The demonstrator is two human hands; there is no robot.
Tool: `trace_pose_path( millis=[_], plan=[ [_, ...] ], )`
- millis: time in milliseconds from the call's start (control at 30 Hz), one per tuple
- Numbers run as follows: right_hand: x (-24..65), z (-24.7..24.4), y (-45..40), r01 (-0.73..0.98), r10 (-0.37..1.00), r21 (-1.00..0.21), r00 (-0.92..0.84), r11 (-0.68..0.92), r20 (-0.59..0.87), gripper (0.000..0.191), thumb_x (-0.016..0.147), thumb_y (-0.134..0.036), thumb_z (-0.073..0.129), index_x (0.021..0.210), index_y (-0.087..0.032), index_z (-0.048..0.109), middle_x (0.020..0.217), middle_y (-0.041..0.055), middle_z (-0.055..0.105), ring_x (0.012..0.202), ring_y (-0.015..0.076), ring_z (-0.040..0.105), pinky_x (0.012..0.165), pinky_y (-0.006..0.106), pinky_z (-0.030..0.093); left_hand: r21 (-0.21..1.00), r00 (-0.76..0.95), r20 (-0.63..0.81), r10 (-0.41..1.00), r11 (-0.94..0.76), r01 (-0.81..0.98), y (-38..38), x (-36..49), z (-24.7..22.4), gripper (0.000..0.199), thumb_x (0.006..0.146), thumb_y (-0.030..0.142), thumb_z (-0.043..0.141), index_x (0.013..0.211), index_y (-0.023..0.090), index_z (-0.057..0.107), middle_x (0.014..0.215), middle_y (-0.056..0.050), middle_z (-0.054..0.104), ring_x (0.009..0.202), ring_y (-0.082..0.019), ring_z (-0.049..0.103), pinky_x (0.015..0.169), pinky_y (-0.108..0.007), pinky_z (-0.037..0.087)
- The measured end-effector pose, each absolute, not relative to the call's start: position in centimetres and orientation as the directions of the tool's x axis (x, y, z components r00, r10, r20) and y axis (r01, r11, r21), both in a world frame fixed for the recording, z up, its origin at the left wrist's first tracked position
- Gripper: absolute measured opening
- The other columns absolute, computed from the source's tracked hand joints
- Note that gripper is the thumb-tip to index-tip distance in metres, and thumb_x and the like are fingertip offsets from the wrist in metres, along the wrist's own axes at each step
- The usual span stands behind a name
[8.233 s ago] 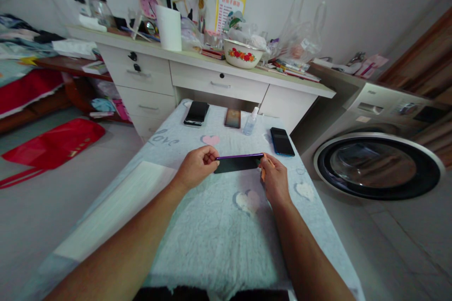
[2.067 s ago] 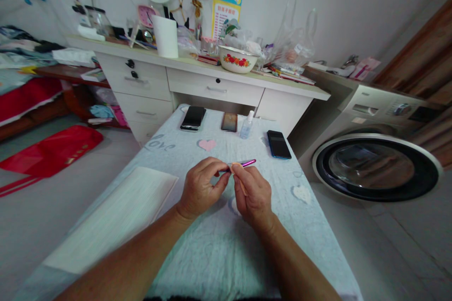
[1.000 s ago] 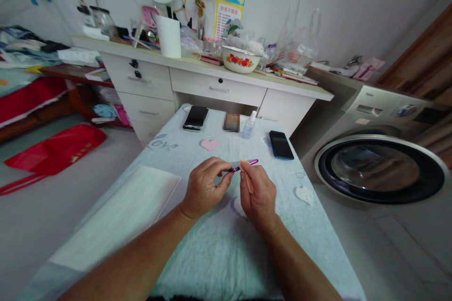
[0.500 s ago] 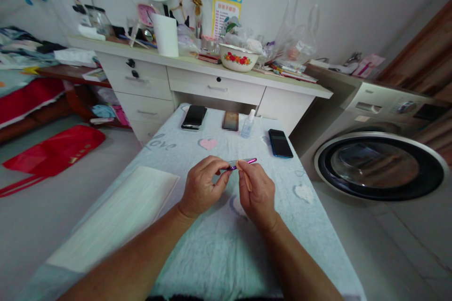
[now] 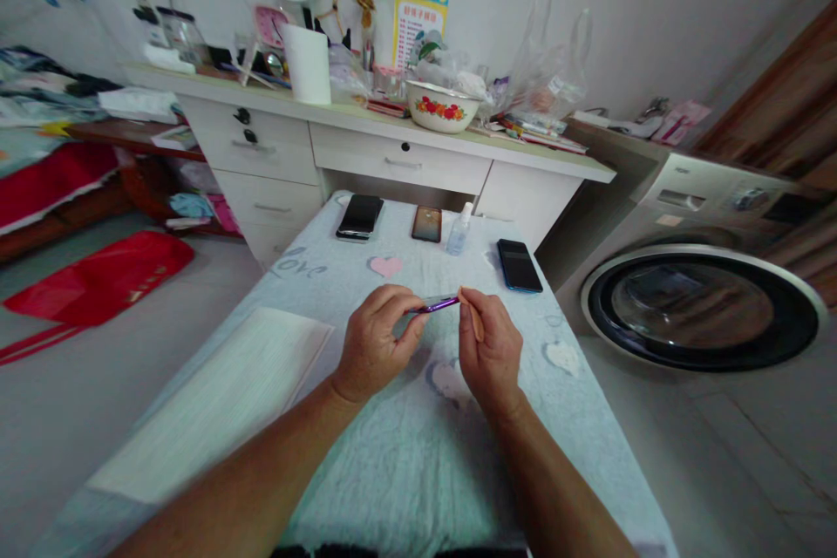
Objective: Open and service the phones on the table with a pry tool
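Note:
Between thumb and fingers, my left hand [image 5: 377,342] pinches the left end of a thin purple object [image 5: 439,304], seen nearly edge-on above the cloth-covered table [image 5: 405,453]. My right hand [image 5: 490,349] is closed around a small orange-tan piece [image 5: 476,323], which touches the purple object's right end. Beyond the hands lie a black phone [image 5: 360,216], a brown-faced phone [image 5: 427,224], a clear spray bottle [image 5: 459,231] and a dark phone with a blue edge [image 5: 519,265].
A pale rectangular sheet [image 5: 215,401] lies on the table's left side. Behind stands a white desk [image 5: 398,159] with a flowered bowl [image 5: 441,107] and a paper roll [image 5: 306,65]. At the right is a washing machine [image 5: 706,209]; a red bag [image 5: 105,279] lies on the left floor.
My right hand has slid right along the purple object to its right end, carrying the orange-tan piece. My left hand has hardly moved.

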State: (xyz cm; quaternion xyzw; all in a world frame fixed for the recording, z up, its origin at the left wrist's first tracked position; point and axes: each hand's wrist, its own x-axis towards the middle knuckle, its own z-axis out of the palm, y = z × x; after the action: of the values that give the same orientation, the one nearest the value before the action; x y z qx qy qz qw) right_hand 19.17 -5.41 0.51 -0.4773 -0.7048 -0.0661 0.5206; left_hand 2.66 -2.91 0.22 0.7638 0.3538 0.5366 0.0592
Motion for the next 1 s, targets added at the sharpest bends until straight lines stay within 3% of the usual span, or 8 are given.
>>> trace_pose_path(
  millis=[700,1000],
  plan=[
    [17.8,-0.2,-5.7,0.675,0.585,-0.349,-0.151,0.650,0.797,0.034,0.090,-0.010,0.049,0.122,-0.021,0.053,0.099,0.0084,0.065,0.091,0.0186,0.063,0.080,0.032,0.053,0.416,0.226,0.776,0.589,-0.748,0.517,-2.6,2.8,-0.3,0.010,0.085,0.015,0.057,0.094,0.016,0.061,0.086,-0.006,0.064,0.080,-0.018,0.060,0.073,-0.031,0.050],
    [19.1,0.4,-5.2,0.700,0.621,-0.409,-0.065,0.586,0.781,0.026,0.092,-0.012,0.048,0.114,-0.020,0.057,0.090,0.0051,0.063,0.084,0.0158,0.061,0.076,0.029,0.050,0.440,0.211,0.764,0.610,-0.731,0.521,-2.6,2.7,0.0,0.009,0.085,0.017,0.058,0.093,0.017,0.062,0.085,-0.004,0.064,0.082,-0.018,0.060,0.074,-0.031,0.050]
  ],
)
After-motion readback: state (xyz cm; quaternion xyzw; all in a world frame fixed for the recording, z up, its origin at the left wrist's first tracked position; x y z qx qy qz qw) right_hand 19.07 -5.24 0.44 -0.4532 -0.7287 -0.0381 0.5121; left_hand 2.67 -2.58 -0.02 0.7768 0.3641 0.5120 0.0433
